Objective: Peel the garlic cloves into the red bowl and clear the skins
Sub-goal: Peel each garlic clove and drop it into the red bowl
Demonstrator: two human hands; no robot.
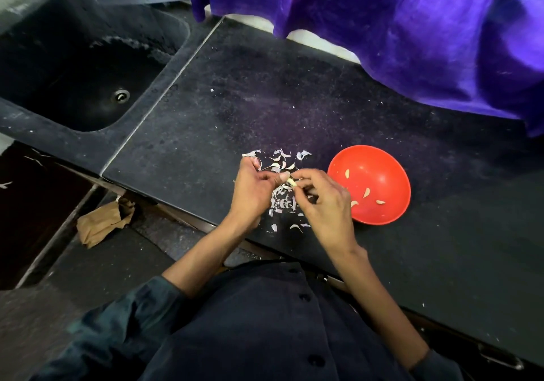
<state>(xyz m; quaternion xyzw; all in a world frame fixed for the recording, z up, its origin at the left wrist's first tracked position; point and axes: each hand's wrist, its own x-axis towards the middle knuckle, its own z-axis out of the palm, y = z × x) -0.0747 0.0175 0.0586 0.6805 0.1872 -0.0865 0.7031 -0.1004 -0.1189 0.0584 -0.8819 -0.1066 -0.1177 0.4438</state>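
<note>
Garlic clove point(292, 181) pinched between left hand point(253, 188) and right hand point(325, 201) fingers point(303, 178); long axis seemingly fingertip-to-fingertip. Red bowl point(382, 163) just right of right-hand fingers.

Red bowl point(379, 174) w/ peeled cloves point(366, 193)

The bowl point(379, 171) was bright red; the skins point(279, 201) at its nine o'clock were pale lilac-white. The surface point(235, 101) was speckled black, the cloth point(397, 21) vivid purple.
</note>
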